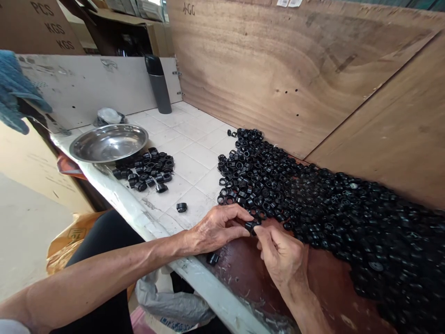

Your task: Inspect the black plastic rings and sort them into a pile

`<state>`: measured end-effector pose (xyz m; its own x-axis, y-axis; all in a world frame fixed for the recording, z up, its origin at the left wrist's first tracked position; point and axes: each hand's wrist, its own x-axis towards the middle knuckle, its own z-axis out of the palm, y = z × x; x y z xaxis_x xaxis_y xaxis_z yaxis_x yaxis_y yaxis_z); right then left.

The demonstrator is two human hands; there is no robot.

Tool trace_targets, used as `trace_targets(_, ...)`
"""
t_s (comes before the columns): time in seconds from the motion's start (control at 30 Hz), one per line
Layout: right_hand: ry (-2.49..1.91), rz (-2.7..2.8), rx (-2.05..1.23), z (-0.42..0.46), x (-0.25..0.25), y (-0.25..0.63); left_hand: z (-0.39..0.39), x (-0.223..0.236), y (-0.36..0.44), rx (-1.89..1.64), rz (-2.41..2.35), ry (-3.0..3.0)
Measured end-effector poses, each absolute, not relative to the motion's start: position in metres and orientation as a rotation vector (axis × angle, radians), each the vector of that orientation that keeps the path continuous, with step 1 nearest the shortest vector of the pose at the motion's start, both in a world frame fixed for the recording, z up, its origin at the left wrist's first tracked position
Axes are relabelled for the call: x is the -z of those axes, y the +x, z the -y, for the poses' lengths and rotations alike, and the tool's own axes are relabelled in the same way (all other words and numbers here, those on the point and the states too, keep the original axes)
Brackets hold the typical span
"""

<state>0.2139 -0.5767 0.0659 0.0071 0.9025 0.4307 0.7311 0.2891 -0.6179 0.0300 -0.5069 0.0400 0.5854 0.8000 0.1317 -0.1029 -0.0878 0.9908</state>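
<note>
My left hand (pixel 217 228) and my right hand (pixel 280 255) meet at the near edge of a white tiled table (pixel 194 139). Both pinch a small black plastic ring (pixel 251 226) between their fingertips. Just beyond them lies a big heap of black plastic rings (pixel 313 204) that runs along the wooden wall to the right. A smaller pile of the same rings (pixel 148 169) sits to the left, with two loose rings (pixel 181 207) near it. One more ring (pixel 212 259) lies on the table edge under my left hand.
A steel bowl (pixel 108 142) stands at the table's left end beside the small pile. A grey flask (pixel 158 84) is upright at the back. Plywood boards (pixel 295 69) wall in the back and right. Cardboard boxes and a plastic bag (pixel 170 301) lie below the table.
</note>
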Motion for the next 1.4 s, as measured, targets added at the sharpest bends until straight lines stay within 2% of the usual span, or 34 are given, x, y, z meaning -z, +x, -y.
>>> trace_targets(0.3,-1.449,1.755,-0.424,0.576,-0.064,0.211,0.507,-0.037,0.030,-0.843,-0.663,1.371)
trace_targets(0.47,-1.482,1.423,-0.790,0.576,-0.054,0.214,0.507,-0.038,0.034,-0.852,-0.611,1.187)
trace_targets(0.6,-1.494,1.251,-0.874,0.577,-0.055,0.216,0.507,-0.042,0.034,-0.854,-0.610,1.137)
trace_targets(0.93,-1.422,1.478,-0.654,0.579,-0.060,0.215,0.508,-0.039,0.032,-0.850,-0.601,1.250)
trace_targets(1.13,-1.496,1.556,-0.502,0.580,-0.053,0.216,0.506,-0.041,0.029,-0.864,-0.586,1.490)
trace_targets(1.33,-1.406,1.708,-0.208,0.578,-0.061,0.213,0.503,-0.040,0.027,-0.950,-0.512,1.747)
trace_targets(1.4,-1.372,1.773,-0.229,0.578,-0.066,0.214,0.503,-0.040,0.027,-0.957,-0.510,1.756)
